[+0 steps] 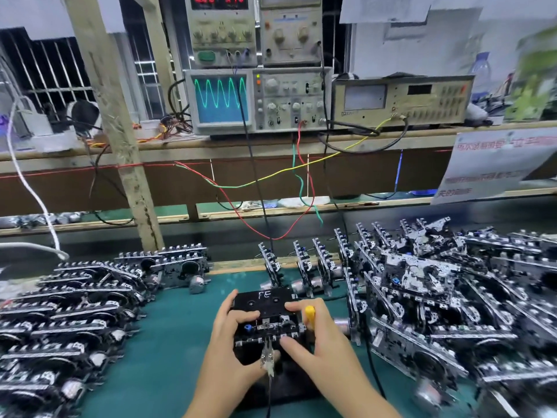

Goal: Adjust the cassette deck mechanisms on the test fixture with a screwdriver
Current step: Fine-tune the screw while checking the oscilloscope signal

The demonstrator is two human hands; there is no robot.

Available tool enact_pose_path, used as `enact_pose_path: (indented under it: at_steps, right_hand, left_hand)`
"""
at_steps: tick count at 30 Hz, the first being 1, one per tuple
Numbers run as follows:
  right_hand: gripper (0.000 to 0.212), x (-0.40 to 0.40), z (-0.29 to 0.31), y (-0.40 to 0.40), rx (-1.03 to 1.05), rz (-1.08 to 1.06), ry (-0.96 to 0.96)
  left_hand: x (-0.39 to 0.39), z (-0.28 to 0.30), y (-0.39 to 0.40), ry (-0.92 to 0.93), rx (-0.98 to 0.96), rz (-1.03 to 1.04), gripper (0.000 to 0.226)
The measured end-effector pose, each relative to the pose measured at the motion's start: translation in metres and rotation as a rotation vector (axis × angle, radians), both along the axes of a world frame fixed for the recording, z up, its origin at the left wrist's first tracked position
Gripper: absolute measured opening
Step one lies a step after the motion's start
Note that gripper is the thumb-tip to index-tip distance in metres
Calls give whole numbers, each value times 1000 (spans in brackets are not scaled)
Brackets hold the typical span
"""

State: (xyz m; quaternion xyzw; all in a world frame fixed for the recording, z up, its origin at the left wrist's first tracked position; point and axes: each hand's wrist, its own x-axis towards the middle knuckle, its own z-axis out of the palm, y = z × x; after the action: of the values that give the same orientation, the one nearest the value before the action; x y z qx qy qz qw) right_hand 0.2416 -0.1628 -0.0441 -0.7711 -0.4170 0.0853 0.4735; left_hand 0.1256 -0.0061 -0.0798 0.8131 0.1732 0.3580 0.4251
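Black plastic and stamped bright metal make up the cassette deck mechanism (266, 327) we have under both hands, seated on the dark test fixture (283, 384) near the front edge of the green bench mat (180, 342), with a black test cassette (264, 300) marked in white sitting in its upper half. Our left hand (233, 336) curls round the mechanism's left side, fingers lying over the cassette edge and thumb down by the alligator clip (267, 359) that bites the front of the chassis. Our right hand (313, 336) holds the yellow-handled screwdriver (309, 315) tucked between its fingers while the forefinger reaches over the cassette and the thumb presses the front keys; the blade is hidden, so we cannot tell whether it meets a screw. We judge the mechanism light but rigid, its thin sheet-metal frame stiff enough to grip by the side edges, whereas the small levers, springs, the head area and the blue part (247, 328) look easily bent or knocked out of set. So we would hold it by the frame sides and turn the driver gently, since a slip could upset the clip lead. Stacks of finished mechanisms (75, 300) lie to the left and a heap of mechanisms (437, 291) to the right, both close beside us. On the shelf the oscilloscope (259, 101) shows a green sine trace.
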Motion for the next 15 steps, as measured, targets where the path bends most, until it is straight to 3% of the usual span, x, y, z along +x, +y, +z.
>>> enact_pose_path:
  at_steps: [15]
  right_hand:
    - [40,-2,0,0,0,-9,27]
  left_hand:
    - [5,-6,3,-23,-1,-12,71]
